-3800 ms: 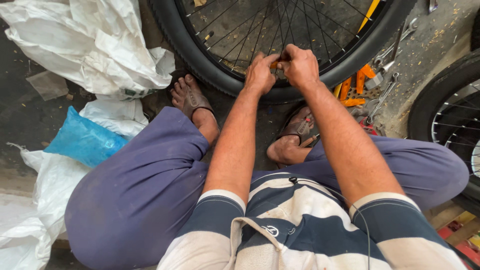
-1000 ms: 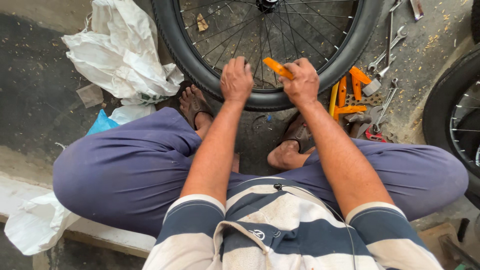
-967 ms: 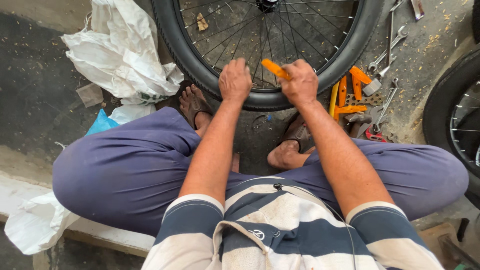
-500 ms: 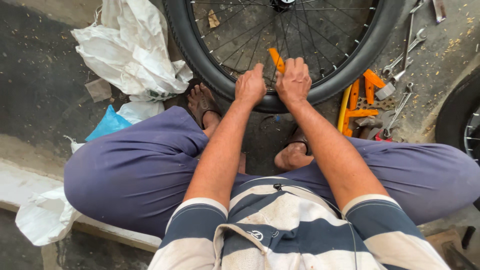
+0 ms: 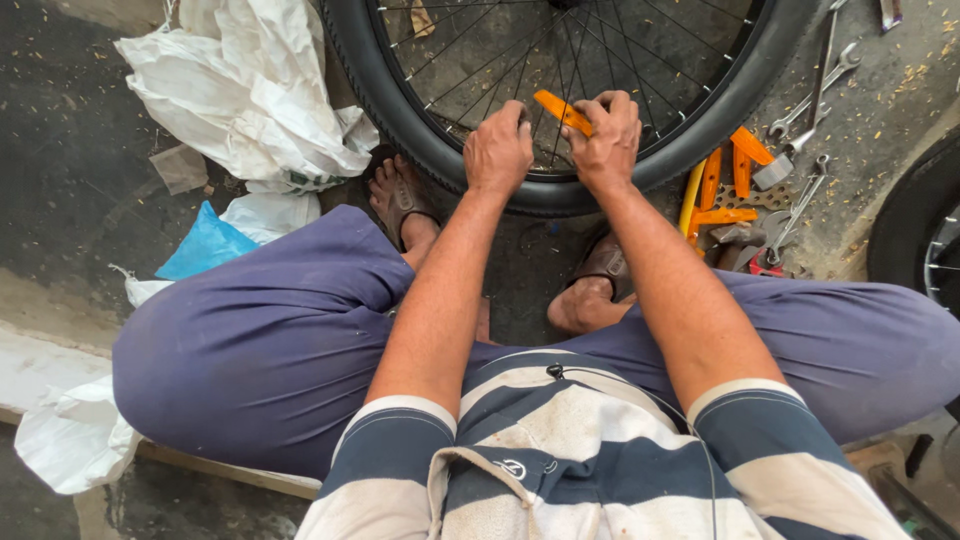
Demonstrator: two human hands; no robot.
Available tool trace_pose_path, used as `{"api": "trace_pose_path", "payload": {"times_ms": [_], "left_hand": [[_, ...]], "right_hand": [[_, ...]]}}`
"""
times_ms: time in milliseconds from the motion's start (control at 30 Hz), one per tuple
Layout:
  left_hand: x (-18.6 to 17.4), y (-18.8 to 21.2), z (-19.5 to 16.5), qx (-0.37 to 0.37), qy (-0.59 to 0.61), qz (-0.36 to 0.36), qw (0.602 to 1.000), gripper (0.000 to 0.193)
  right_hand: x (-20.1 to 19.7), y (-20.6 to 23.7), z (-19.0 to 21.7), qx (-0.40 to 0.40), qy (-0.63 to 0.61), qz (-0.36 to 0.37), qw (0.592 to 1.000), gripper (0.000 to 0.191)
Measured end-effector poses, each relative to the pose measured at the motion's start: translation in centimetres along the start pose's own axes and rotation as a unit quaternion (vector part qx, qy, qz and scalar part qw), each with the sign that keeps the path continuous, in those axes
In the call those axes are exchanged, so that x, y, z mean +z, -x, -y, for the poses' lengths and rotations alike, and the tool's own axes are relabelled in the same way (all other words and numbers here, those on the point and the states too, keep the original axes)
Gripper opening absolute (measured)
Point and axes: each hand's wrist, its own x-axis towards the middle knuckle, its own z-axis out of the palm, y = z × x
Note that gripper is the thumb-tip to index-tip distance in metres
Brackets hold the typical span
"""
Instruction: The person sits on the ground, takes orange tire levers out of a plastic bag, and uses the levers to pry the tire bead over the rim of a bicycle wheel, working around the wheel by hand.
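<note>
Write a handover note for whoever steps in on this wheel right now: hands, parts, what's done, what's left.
Left hand: pressed on the near side of the black tyre, holding no tool.
Right hand: fingers gripping an orange tyre lever set at the rim edge, among the spokes.
Wheel: lying flat on the floor, in front of the sandalled feet.
Spare orange levers and spanners: on the floor to the right.
Done: lever in place at the rim.
Left: tyre looks still seated all round; whether the bead is lifted cannot be seen.
</note>
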Motion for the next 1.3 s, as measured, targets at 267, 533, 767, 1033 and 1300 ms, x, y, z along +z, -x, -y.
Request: {"api": "trace_pose_path", "payload": {"times_ms": [267, 533, 767, 1033, 1300], "left_hand": [[0.0, 0.4, 0.0, 0.004, 0.003, 0.004, 1.000, 0.016], [3.4, -0.5, 1.6, -0.097, 0.343, 0.158, 0.921, 0.026], [3.0, -0.3, 1.8, -0.098, 0.375, 0.174, 0.905, 0.030], [1.7, -0.4, -0.4, -0.143, 0.335, 0.138, 0.921, 0.028], [2.2, -0.4, 1.1, -0.099, 0.121, 0.031, 0.987, 0.025]], "right_hand": [[-0.1, 1.1, 1.5, -0.003, 0.048, 0.012, 0.999, 0.030], [0.3, 2.4, 0.8, 0.265, -0.418, 0.032, 0.868, 0.026], [-1.8, 1.5, 0.3, 0.353, -0.604, 0.119, 0.705, 0.032], [-2.8, 1.1, 1.3, 0.234, -0.364, 0.079, 0.898, 0.033], [-3.6, 1.1, 2.0, 0.010, 0.057, 0.014, 0.998, 0.029]]}}
